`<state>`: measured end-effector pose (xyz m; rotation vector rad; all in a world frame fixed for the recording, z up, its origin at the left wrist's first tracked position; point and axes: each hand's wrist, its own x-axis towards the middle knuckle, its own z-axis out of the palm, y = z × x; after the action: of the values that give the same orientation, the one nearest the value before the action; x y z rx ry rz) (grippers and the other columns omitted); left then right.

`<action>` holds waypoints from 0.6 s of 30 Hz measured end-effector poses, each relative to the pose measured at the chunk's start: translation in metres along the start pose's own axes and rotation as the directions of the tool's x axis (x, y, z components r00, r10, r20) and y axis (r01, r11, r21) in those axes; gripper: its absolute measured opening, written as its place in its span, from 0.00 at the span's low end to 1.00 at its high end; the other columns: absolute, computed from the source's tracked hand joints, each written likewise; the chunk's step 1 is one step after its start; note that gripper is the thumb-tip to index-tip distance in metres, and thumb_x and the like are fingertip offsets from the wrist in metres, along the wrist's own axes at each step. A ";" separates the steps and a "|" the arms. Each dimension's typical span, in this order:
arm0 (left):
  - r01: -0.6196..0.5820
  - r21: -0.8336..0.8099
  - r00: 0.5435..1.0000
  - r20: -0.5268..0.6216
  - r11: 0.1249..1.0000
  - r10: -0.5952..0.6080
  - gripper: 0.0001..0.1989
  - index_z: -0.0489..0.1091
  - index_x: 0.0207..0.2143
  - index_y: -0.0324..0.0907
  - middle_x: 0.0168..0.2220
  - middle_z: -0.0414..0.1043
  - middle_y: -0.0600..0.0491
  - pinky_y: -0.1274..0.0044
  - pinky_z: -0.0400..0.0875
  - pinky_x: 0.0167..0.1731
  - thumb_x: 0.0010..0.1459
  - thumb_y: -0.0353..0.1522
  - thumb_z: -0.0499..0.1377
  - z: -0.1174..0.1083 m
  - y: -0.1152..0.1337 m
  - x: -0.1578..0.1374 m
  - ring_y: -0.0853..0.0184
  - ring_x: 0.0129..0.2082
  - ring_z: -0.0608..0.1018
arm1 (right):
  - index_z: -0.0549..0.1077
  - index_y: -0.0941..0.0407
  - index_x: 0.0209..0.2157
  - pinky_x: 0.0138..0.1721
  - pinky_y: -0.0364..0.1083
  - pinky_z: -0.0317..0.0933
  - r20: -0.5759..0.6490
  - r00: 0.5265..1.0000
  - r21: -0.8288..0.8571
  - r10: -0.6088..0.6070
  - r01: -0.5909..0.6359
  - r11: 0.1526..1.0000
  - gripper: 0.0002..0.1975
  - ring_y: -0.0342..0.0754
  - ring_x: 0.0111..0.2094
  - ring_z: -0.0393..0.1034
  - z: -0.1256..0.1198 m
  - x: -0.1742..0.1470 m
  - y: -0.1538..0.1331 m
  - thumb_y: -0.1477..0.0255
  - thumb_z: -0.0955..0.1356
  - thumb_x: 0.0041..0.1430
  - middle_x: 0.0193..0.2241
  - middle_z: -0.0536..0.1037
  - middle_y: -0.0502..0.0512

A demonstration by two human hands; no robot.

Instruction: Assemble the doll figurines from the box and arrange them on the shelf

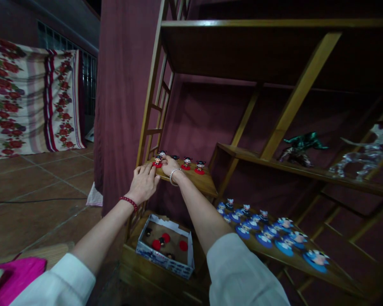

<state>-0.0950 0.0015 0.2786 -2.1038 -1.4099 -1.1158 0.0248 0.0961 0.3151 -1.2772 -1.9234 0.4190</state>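
Observation:
At the left end of a small wooden shelf [194, 180], a small doll figurine [157, 161] with black hair and a red base stands between my hands. My left hand [144, 182] lies over the shelf's front corner, its fingers stretched out toward the red base. My right hand [170, 166] is curled in at the figurine's right side; its fingertips are partly hidden and seem to grip it. Another similar figurine [162, 153] stands just behind. To the right are two more red-based figurines, one [187, 163] nearer and one [200, 167] farther; a dark-haired one [175, 157] is half hidden.
Below, an open cardboard box [191, 259] holds several red bases and dark-haired pieces. A lower right shelf carries several blue-based figurines [264, 238]. Higher up stand a green dark statuette [306, 146] and a clear glass animal [362, 155]. A dark red curtain [121, 93] hangs left.

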 end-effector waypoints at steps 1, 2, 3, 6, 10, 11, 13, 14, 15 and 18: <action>-0.002 -0.007 1.000 -0.004 1.000 0.002 0.21 0.62 0.49 0.34 0.52 0.61 0.38 0.63 0.52 0.48 0.57 0.37 0.45 0.000 0.000 0.000 0.55 0.51 0.63 | 0.66 0.55 0.45 0.41 0.43 0.62 -0.011 1.000 -0.016 0.016 -0.016 1.000 0.22 0.44 0.36 0.69 -0.001 -0.001 -0.001 0.83 0.64 0.45 0.34 0.76 0.50; -0.004 -0.009 1.000 -0.005 1.000 0.004 0.21 0.62 0.49 0.34 0.52 0.61 0.38 0.62 0.52 0.48 0.57 0.37 0.45 0.000 -0.001 0.000 0.55 0.51 0.62 | 0.67 0.55 0.45 0.41 0.43 0.62 -0.020 0.999 -0.026 0.027 -0.028 0.999 0.22 0.44 0.36 0.69 -0.001 -0.001 -0.001 0.83 0.64 0.45 0.33 0.76 0.50; -0.007 -0.006 1.000 -0.005 1.000 0.007 0.22 0.62 0.49 0.34 0.52 0.61 0.38 0.63 0.52 0.48 0.57 0.38 0.45 0.001 -0.001 0.000 0.55 0.51 0.62 | 0.67 0.55 0.44 0.41 0.43 0.62 -0.022 0.999 -0.028 0.032 -0.032 0.999 0.22 0.45 0.37 0.69 -0.001 0.000 -0.001 0.83 0.64 0.45 0.33 0.76 0.49; -0.015 0.013 1.000 0.001 1.000 0.015 0.22 0.62 0.49 0.34 0.52 0.61 0.38 0.63 0.52 0.48 0.58 0.38 0.44 0.002 -0.002 0.000 0.55 0.51 0.62 | 0.68 0.55 0.43 0.41 0.42 0.62 -0.018 1.000 -0.006 0.026 -0.026 1.000 0.22 0.45 0.37 0.69 0.001 0.001 0.001 0.84 0.64 0.44 0.33 0.76 0.49; -0.014 0.007 1.000 -0.010 1.000 0.015 0.22 0.62 0.49 0.34 0.52 0.61 0.38 0.63 0.51 0.48 0.58 0.38 0.44 0.004 -0.002 -0.001 0.55 0.51 0.62 | 0.68 0.54 0.43 0.41 0.42 0.62 -0.007 1.000 0.031 0.004 -0.003 1.000 0.22 0.45 0.37 0.69 0.003 0.003 0.004 0.84 0.65 0.43 0.33 0.76 0.49; -0.012 0.001 1.000 -0.015 1.000 0.012 0.22 0.62 0.49 0.34 0.52 0.61 0.39 0.63 0.51 0.48 0.57 0.37 0.45 0.004 -0.002 -0.001 0.55 0.52 0.62 | 0.68 0.54 0.43 0.41 0.43 0.62 -0.001 1.000 0.031 -0.001 0.001 1.000 0.22 0.45 0.37 0.69 0.003 0.003 0.004 0.84 0.65 0.44 0.34 0.76 0.50; -0.007 -0.011 1.000 -0.021 1.000 0.006 0.21 0.61 0.49 0.34 0.52 0.61 0.38 0.63 0.51 0.49 0.57 0.37 0.45 0.005 -0.001 -0.001 0.55 0.52 0.61 | 0.68 0.54 0.43 0.42 0.42 0.61 0.013 1.000 0.016 -0.004 0.004 1.000 0.22 0.43 0.37 0.69 0.004 0.004 0.004 0.85 0.64 0.44 0.35 0.76 0.50; -0.004 -0.013 1.000 -0.020 1.000 0.003 0.22 0.61 0.50 0.34 0.52 0.61 0.38 0.63 0.51 0.49 0.57 0.37 0.45 0.005 -0.001 -0.001 0.55 0.52 0.61 | 0.68 0.54 0.43 0.41 0.42 0.61 0.022 1.000 0.008 -0.004 0.003 1.000 0.22 0.42 0.36 0.69 0.004 0.004 0.005 0.85 0.64 0.44 0.35 0.75 0.50; -0.001 -0.009 1.000 -0.018 1.000 0.001 0.22 0.61 0.50 0.34 0.52 0.61 0.38 0.63 0.51 0.49 0.57 0.37 0.45 0.005 -0.001 0.000 0.55 0.52 0.61 | 0.68 0.54 0.43 0.41 0.41 0.61 0.030 1.000 0.004 -0.004 0.004 1.000 0.22 0.42 0.36 0.69 0.004 0.004 0.005 0.85 0.64 0.44 0.35 0.75 0.49; 0.002 0.023 1.000 -0.002 1.000 -0.002 0.23 0.60 0.50 0.32 0.52 0.60 0.37 0.63 0.51 0.48 0.58 0.37 0.44 0.005 0.000 0.000 0.55 0.52 0.61 | 0.67 0.55 0.44 0.39 0.40 0.61 0.042 0.999 0.024 -0.018 0.017 1.000 0.23 0.40 0.35 0.69 0.005 0.005 0.005 0.84 0.64 0.43 0.35 0.75 0.49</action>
<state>-0.0933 0.0051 0.2756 -2.0854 -1.4175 -1.0973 0.0235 0.1032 0.3103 -1.2451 -1.9576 0.4621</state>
